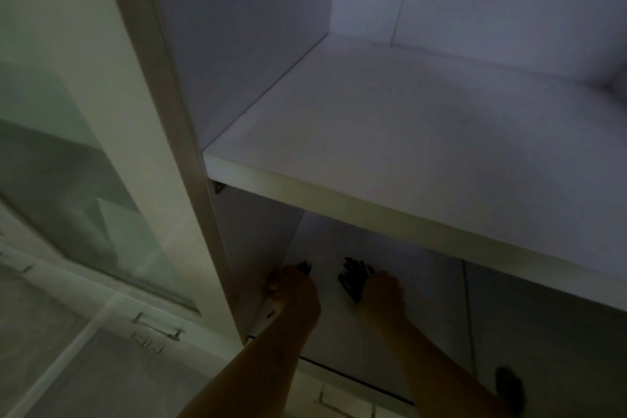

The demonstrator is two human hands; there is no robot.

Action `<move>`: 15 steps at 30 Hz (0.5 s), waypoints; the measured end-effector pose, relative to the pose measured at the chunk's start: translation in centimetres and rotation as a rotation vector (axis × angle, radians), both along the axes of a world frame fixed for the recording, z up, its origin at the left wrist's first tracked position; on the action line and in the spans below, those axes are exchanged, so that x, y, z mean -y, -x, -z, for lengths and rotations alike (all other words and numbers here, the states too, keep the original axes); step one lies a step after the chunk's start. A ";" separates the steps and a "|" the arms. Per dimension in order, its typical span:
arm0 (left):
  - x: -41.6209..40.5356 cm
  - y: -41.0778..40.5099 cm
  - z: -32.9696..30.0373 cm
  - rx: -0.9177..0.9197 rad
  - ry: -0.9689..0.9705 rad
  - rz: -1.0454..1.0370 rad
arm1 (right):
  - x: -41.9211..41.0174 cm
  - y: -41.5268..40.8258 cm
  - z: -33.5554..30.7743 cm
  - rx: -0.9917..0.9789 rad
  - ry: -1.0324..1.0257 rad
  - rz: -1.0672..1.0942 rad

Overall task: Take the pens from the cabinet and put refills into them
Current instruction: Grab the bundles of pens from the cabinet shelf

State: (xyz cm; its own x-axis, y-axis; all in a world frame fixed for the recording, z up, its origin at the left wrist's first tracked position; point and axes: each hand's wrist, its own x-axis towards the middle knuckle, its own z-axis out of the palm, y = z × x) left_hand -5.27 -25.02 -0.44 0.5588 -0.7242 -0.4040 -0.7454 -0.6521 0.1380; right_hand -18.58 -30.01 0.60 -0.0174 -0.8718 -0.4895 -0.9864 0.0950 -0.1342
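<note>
Both my arms reach into the lower compartment of a white cabinet [190,153]. My right hand [383,292] grips a bunch of dark pens [353,276] that fan out past my fingers. My left hand [293,288] is curled at the compartment's left wall, with a few dark pen ends [305,267] sticking out beyond its fingers. The light is dim and the picture is blurred, so details of the pens are unclear.
An upper shelf [407,132] overhangs my hands. A glass panel [84,214] and tiled floor [68,366] with a metal handle [157,327] lie to the left. A dark shape [510,387] sits low at the right.
</note>
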 end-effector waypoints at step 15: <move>-3.7 0.7 0.4 0.182 0.150 0.214 | -0.3 -0.4 -0.4 0.091 0.047 -0.069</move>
